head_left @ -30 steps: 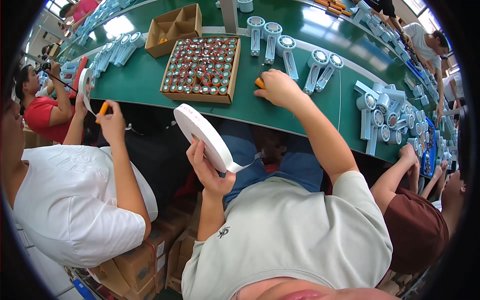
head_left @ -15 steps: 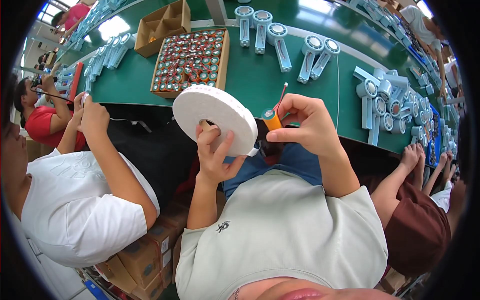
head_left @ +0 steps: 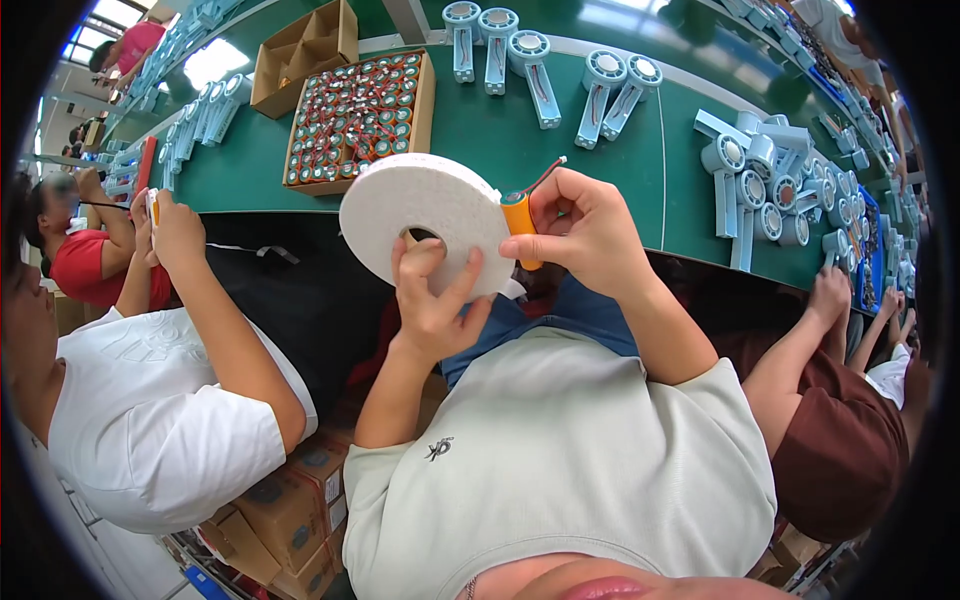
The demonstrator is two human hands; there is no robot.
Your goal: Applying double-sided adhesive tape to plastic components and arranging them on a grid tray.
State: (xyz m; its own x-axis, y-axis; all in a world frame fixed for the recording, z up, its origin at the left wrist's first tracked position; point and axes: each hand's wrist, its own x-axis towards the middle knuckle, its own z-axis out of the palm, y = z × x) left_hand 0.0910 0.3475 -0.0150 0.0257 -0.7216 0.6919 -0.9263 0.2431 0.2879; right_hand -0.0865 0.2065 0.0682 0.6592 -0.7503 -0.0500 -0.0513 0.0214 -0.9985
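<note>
My left hand [head_left: 435, 295] is closed on a wide white roll of tape [head_left: 400, 195], with fingers at its centre hole and across its face. A short loose end of tape [head_left: 513, 290] sticks out at the roll's lower right. My right hand [head_left: 585, 235] pinches an orange cylindrical battery cell [head_left: 518, 215] between thumb and fingers. A thin red lead [head_left: 548, 172] with a small white plug rises from the cell's top. The cell stands nearly upright right at the roll's right edge; whether they touch I cannot tell.
On the green table [head_left: 240, 180] are a carton of wired cells [head_left: 357, 120], a divided cardboard box [head_left: 305, 55] and several pale blue handheld fans [head_left: 540, 80]. More fan bodies [head_left: 760, 185] are heaped at the right. A co-worker in white [head_left: 170, 400] sits close on my left, another person [head_left: 830, 430] on my right.
My right hand has brought the battery cell left, up to the tape roll's edge, and the cell is now more upright. The left hand keeps its hold on the roll.
</note>
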